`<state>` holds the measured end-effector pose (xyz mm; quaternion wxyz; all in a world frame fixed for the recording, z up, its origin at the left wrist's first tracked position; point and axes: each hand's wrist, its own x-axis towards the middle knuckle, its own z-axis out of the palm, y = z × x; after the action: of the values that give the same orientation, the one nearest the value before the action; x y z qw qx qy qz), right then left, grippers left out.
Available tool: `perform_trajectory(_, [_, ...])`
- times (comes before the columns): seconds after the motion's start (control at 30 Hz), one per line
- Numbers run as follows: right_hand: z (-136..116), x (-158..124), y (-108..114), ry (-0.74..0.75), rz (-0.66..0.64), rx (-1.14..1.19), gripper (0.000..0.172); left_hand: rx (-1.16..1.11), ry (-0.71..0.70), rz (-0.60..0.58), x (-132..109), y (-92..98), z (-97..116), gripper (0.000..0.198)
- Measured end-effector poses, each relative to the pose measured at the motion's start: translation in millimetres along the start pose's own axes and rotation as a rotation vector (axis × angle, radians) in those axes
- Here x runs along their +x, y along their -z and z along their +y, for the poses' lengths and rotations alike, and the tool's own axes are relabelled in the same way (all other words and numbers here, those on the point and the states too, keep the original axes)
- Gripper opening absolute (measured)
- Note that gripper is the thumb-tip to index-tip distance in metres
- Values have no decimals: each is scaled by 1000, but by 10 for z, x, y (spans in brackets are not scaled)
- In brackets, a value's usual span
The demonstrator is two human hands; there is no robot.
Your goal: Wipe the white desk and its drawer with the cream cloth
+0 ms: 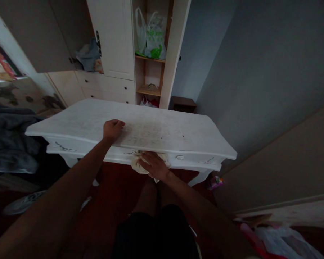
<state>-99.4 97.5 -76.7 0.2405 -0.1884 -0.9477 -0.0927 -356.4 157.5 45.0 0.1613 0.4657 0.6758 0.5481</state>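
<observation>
A white console table [70, 124] with a scuffed top stands in front of me. My left hand [112, 128] rests on its top near the front edge, fingers curled under. Below the edge, my right hand [153, 166] presses a cream cloth [136, 166] against the table's front drawer panel, fingers wrapped over the cloth. A round white knob [179, 157] sits on the panel just right of that hand.
A white wardrobe [112, 39] stands behind the table, with plastic bags [150, 36] on open shelves. A grey wall [259, 72] runs along the right. Dark bedding [8, 140] lies at the left. A shoe [24, 203] and a small pink object [214, 182] are on the red floor.
</observation>
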Motion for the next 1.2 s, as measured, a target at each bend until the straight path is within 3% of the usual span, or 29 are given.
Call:
perform_trajectory(0.3, [184,-794,131,-176,152,-40,70,40,-9,7,-4,-20,-11,18])
perform_trajectory(0.67, [375,-1297,373,-31,-53,48,70,109,-18,10,-22,-6,25,17])
perform_trajectory(0.8, [504,-1649,543,-63,-44,-16,67,98,-5,1,-39,-2,70,17])
perform_trajectory(0.9, [606,-1965,721,-181,-26,-72,67,96,-8,-8,-49,2,98,17])
perform_trajectory(1.03, [686,-2311,999,-460,69,-189,67,114,0,-12,-36,7,82,17])
perform_trajectory(1.2, [632,-2418,1190,-786,309,-294,61,134,-28,-15,-23,7,55,21])
